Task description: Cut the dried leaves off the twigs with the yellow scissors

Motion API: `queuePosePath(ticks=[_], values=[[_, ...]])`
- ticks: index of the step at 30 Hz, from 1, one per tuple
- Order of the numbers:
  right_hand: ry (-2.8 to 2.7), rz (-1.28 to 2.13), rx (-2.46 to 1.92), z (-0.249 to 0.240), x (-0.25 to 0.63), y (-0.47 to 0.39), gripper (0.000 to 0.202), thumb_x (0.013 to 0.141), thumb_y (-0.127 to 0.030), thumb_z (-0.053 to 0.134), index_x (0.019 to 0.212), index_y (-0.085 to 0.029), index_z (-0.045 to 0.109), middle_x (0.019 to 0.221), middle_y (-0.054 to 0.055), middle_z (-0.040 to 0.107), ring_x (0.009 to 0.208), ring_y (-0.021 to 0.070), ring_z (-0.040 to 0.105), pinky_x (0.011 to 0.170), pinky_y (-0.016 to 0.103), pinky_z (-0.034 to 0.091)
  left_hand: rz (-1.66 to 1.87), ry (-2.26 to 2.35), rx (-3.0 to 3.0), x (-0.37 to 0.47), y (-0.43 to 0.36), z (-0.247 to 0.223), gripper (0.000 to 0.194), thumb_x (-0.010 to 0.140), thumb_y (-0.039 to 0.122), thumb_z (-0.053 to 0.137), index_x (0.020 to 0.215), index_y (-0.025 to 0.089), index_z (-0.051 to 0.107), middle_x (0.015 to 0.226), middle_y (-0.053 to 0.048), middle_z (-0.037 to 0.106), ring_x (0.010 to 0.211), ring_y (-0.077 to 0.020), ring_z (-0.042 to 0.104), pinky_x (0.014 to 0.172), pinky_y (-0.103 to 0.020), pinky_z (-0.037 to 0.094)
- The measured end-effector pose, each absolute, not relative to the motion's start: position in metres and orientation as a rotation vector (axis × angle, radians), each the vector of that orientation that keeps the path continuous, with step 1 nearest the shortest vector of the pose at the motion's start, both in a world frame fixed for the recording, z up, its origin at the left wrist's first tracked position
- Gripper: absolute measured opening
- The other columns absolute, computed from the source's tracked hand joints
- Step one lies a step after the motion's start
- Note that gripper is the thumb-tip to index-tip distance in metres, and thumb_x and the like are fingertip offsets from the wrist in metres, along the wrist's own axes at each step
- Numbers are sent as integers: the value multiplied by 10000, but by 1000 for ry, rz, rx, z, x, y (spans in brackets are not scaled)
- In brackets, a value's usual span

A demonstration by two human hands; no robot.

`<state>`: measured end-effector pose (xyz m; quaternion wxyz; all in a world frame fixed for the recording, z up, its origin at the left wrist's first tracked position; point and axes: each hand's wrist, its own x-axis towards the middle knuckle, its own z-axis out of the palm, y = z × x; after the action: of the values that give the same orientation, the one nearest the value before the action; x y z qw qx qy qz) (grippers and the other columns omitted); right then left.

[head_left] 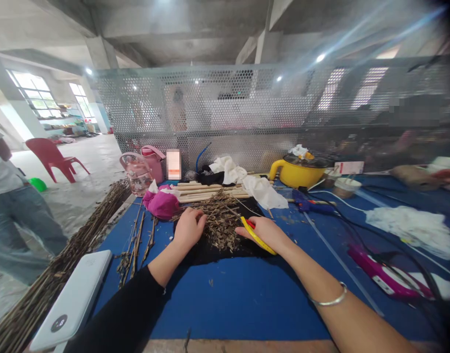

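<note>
A pile of dry, cut brown twigs (221,225) lies on a black cloth (206,256) in the middle of the blue table. My left hand (189,228) rests at the pile's left edge with its fingers curled in; whatever is between them is hidden. In my right hand (263,230) are shears (260,238) with yellow and red handles, gripped at the pile's right side. Their dark blades point left over the twigs. Several longer dry stems (137,240) lie left of my left hand.
Wooden sticks (203,191), a purple cloth bundle (162,202) and white cloths (265,191) lie behind the pile. A yellow pot (302,172) stands back right, near a blue glue gun (313,203). A white power bank (72,301) and long stems (74,255) flank the left; a person (19,206) stands beyond.
</note>
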<state>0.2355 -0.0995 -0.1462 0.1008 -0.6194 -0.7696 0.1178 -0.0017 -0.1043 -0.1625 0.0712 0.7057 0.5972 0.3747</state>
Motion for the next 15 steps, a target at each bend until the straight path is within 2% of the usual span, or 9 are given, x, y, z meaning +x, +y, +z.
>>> queuePosePath(ticks=[4,9,12,15], values=[[-2229,338,-1879,-148,233,-100,547,670,-732,434,690,-203,569,682,60,631,611,176,571,498,236,279,943,1853,2168,6,-98,-165,241,798,310,491,771,165,680,822,-103,649,791,-202,584,766,-299,412],[-2205,351,-1887,-147,233,-102,537,678,-727,434,716,-203,545,682,51,613,591,168,553,497,234,271,1103,1797,1952,3,-95,-169,231,785,306,498,751,160,673,755,-83,672,717,-184,584,711,-280,393],[-2192,319,-1842,-148,233,-104,513,696,-711,429,723,-206,517,661,33,590,563,154,521,494,232,265,1232,1685,1641,4,-99,-170,256,766,367,511,715,153,643,650,-44,635,603,-147,541,604,-250,382],[-2174,291,-1767,-150,232,-104,487,714,-688,430,727,-205,486,652,21,568,555,145,493,500,232,273,1204,1422,1280,13,-108,-166,291,737,431,524,680,150,573,555,12,539,456,-80,427,475,-204,331]])
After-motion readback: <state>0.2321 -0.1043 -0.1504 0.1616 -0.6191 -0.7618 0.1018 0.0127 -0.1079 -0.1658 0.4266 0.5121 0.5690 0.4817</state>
